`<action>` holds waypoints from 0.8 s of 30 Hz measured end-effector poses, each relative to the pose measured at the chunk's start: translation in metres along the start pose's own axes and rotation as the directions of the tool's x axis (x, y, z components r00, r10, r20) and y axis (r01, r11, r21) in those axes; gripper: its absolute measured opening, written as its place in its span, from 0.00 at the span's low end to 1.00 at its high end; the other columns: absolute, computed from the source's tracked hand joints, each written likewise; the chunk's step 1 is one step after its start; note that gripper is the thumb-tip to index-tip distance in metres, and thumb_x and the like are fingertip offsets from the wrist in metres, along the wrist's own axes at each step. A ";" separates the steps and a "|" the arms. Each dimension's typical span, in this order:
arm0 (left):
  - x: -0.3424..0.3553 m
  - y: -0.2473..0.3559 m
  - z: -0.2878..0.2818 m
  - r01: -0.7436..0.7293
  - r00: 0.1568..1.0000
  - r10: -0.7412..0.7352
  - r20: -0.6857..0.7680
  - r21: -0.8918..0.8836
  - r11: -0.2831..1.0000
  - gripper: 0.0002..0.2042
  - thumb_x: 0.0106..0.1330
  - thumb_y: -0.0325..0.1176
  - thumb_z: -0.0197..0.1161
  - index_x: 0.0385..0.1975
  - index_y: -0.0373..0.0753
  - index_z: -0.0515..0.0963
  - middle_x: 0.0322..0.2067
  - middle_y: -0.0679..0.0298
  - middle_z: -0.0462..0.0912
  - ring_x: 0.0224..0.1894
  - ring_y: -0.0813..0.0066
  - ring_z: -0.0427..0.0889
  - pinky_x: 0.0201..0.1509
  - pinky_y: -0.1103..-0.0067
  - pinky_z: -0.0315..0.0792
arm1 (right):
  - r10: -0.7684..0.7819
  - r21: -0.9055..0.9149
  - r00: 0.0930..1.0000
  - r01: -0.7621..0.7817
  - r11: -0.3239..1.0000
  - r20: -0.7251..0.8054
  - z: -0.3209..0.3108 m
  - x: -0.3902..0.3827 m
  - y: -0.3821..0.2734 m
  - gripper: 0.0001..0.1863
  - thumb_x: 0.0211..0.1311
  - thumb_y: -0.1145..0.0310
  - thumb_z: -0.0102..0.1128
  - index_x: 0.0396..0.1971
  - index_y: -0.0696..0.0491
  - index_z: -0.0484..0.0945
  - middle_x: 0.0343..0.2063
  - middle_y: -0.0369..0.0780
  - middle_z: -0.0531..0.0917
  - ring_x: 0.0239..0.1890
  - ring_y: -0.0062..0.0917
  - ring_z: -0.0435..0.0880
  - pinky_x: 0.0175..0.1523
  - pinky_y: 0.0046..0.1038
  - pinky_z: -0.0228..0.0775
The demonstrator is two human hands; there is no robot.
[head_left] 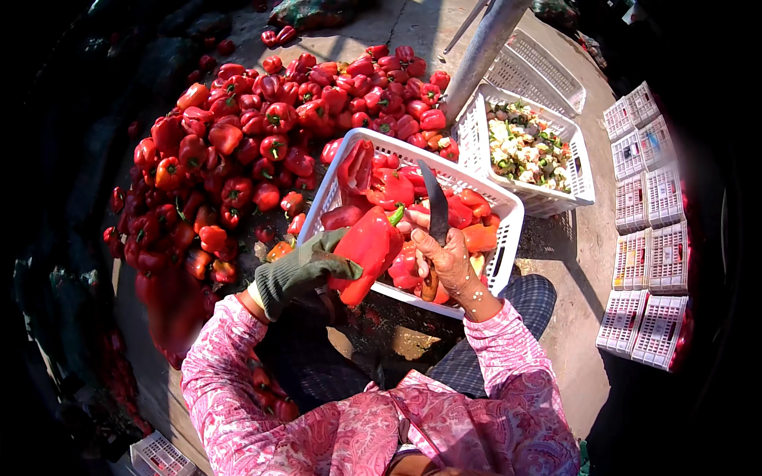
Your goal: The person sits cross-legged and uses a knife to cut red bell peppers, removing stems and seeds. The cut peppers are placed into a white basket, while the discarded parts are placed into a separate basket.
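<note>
Pink swirly cloth shirt [333, 432] closest. Holding big red pepper [367, 250], green stem on, over white plastic basket [325, 193] with left hand [305, 268] in green cloth glove; holding dark curved metal knife [435, 198] in bare right hand [450, 266]. Cut: red pieces [389, 189] in basket, pale cores [524, 151] in white plastic crate [548, 205]. Not cut yet: big heap of whole red peppers [278, 119].

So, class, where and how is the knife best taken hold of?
Probably take the knife by its brown handle, from the near right, as the bare right hand does: the dark blade points away from the body, leaving the handle nearest.
</note>
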State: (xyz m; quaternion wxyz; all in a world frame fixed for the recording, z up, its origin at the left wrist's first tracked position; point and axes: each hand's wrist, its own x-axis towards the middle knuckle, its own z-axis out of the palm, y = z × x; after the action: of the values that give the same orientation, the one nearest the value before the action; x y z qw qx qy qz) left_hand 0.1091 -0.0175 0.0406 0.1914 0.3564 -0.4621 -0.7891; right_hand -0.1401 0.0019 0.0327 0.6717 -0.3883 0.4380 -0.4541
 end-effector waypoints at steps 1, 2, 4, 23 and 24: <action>0.008 0.002 0.015 0.000 0.999 -0.002 0.043 0.039 0.999 0.27 0.54 0.30 0.66 0.55 0.34 0.69 0.41 0.69 0.79 0.44 0.82 0.76 0.47 0.82 0.71 | 0.034 0.039 0.999 -0.036 0.999 0.037 -0.012 -0.002 -0.005 0.22 0.63 0.65 0.60 0.53 0.61 0.71 0.35 0.37 0.82 0.16 0.10 0.71 0.20 0.14 0.64; 0.019 0.006 0.028 -0.013 0.995 0.005 0.100 0.080 0.997 0.27 0.53 0.29 0.68 0.55 0.35 0.70 0.41 0.69 0.80 0.43 0.83 0.76 0.47 0.82 0.71 | 0.055 0.068 0.996 -0.059 0.996 0.067 -0.026 -0.006 -0.014 0.21 0.63 0.66 0.60 0.52 0.61 0.72 0.35 0.35 0.82 0.15 0.10 0.71 0.20 0.13 0.64; 0.035 -0.004 0.050 0.089 0.988 -0.102 0.114 0.114 0.989 0.34 0.50 0.30 0.70 0.59 0.36 0.66 0.46 0.66 0.79 0.46 0.78 0.77 0.49 0.79 0.73 | 0.159 0.220 0.984 -0.174 0.960 0.086 -0.044 -0.014 -0.011 0.19 0.61 0.66 0.62 0.49 0.61 0.75 0.33 0.34 0.81 0.15 0.10 0.71 0.19 0.13 0.64; 0.107 -0.050 0.086 -0.141 0.981 0.193 -0.020 0.608 0.781 0.29 0.52 0.33 0.70 0.56 0.40 0.71 0.41 0.57 0.82 0.42 0.71 0.82 0.47 0.77 0.75 | 0.178 0.223 0.975 -0.146 0.964 -0.133 -0.098 -0.007 0.026 0.07 0.54 0.74 0.62 0.33 0.58 0.79 0.21 0.38 0.80 0.13 0.13 0.72 0.17 0.14 0.63; 0.109 -0.051 0.084 -0.129 0.983 0.186 0.003 0.732 0.669 0.31 0.50 0.33 0.70 0.58 0.43 0.70 0.40 0.56 0.82 0.42 0.68 0.82 0.47 0.76 0.75 | 0.208 0.251 0.969 -0.170 0.953 -0.133 -0.104 -0.006 0.026 0.06 0.54 0.74 0.62 0.33 0.58 0.79 0.21 0.38 0.80 0.13 0.13 0.72 0.17 0.14 0.63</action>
State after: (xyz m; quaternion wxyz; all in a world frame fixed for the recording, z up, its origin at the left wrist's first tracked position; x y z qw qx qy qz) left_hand -0.0253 -0.0111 -0.0186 0.1177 0.3899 -0.7596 -0.5071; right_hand -0.2319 0.0023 -0.0227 0.7170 -0.2243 0.4675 -0.4659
